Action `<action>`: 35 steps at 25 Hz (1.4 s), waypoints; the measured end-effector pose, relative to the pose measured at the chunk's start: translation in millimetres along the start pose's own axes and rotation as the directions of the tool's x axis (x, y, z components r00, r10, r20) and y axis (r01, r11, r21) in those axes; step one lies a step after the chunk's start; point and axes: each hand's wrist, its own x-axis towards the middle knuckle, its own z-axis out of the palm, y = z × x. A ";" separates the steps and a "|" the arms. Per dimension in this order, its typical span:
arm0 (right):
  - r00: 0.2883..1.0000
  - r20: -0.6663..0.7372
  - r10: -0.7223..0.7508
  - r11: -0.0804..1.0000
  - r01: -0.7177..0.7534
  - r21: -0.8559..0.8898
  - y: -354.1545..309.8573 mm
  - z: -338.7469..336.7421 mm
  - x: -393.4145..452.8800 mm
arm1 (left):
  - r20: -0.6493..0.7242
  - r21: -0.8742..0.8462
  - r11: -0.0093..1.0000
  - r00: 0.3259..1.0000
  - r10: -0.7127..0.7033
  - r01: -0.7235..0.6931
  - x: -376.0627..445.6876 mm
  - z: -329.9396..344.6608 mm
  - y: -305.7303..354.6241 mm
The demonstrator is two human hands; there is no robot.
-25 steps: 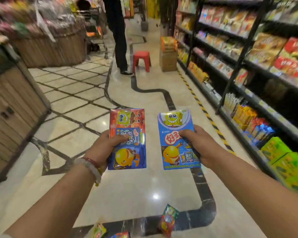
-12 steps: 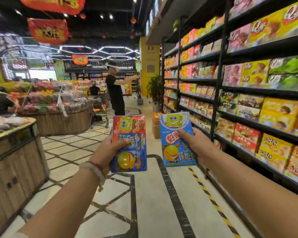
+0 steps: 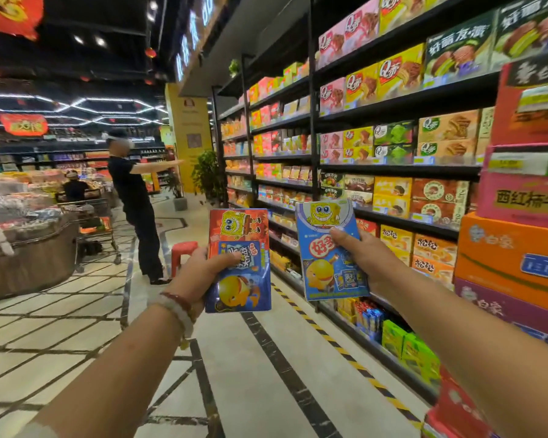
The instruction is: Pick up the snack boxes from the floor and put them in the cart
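My left hand (image 3: 200, 273) grips a red and dark blue snack box (image 3: 239, 279) with a yellow cartoon figure on it, thumb across its front. My right hand (image 3: 361, 260) grips a light blue snack box (image 3: 326, 248) with the same cartoon figure, thumb on its face. Both boxes stand upright at chest height in front of me, side by side and a little apart. A metal shopping cart (image 3: 92, 222) stands far off at the left, beside a round wooden display.
Tall black shelves (image 3: 377, 172) full of snack boxes line the right side. Stacked cartons (image 3: 519, 248) rise at the near right. A person in black (image 3: 136, 200) stands in the aisle ahead beside a red stool (image 3: 184, 251). A wooden display (image 3: 29, 257) is at the left.
My view has risen from the floor to the aisle and swung right toward the shelves. Both hands still hold their boxes, now raised higher. The boxes on the floor have left the view.
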 end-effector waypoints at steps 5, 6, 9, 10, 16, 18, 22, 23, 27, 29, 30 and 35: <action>0.979 -0.200 -0.038 0.999 0.030 -0.039 -22.7 -36.2 -87.9 | 0.186 -0.046 0.999 0.983 0.005 0.004 -24.3 40.3 21.7; 0.967 -0.248 -0.051 0.997 0.038 -0.060 -30.7 -46.9 -108.0 | 0.246 -0.058 0.998 0.969 0.017 -0.003 -29.7 55.3 27.0; 0.920 -0.378 -0.106 0.992 0.073 -0.102 -56.2 -77.5 -165.3 | 0.378 -0.104 0.994 0.924 0.057 -0.018 -49.9 103.0 37.9; 0.897 -0.424 -0.122 0.990 0.082 -0.113 -64.0 -86.4 -184.4 | 0.418 -0.116 0.993 0.907 0.060 -0.012 -58.8 119.0 40.6; 0.756 -0.623 -0.199 0.978 0.114 -0.173 -102.4 -129.9 -326.5 | 0.572 -0.173 0.985 0.812 0.111 -0.013 -134.8 213.1 59.9; 0.708 -0.670 -0.224 0.973 0.119 -0.200 -112.8 -136.7 -380.0 | 0.600 -0.210 0.978 0.789 0.131 -0.003 -165.5 243.8 62.9; 0.612 -0.756 -0.231 0.966 0.055 -0.251 -125.1 -150.1 -491.8 | 0.701 -0.209 0.975 0.706 0.096 0.074 -252.9 300.5 67.2; 0.582 -0.779 -0.235 0.965 0.047 -0.257 -127.7 -151.7 -519.0 | 0.723 -0.213 0.972 0.685 0.086 0.103 -278.7 311.2 69.1; 0.448 -0.857 -0.256 0.955 -0.018 -0.295 -133.4 -156.2 -630.3 | 0.825 -0.220 0.967 0.554 0.113 0.130 -373.6 363.3 76.6; 0.358 -0.892 -0.275 0.950 -0.044 -0.311 -139.1 -159.6 -680.4 | 0.859 -0.229 0.962 0.496 0.128 0.148 -414.6 388.8 83.1; 0.310 -0.906 -0.287 0.947 -0.052 -0.317 -142.9 -161.3 -703.0 | 0.877 -0.228 0.960 0.462 0.131 0.162 -431.8 401.9 85.2; 0.124 -0.940 -0.317 0.943 -0.066 -0.327 -163.9 -172.1 -808.9 | 0.949 -0.213 0.952 0.278 0.148 0.220 -515.3 472.6 100.9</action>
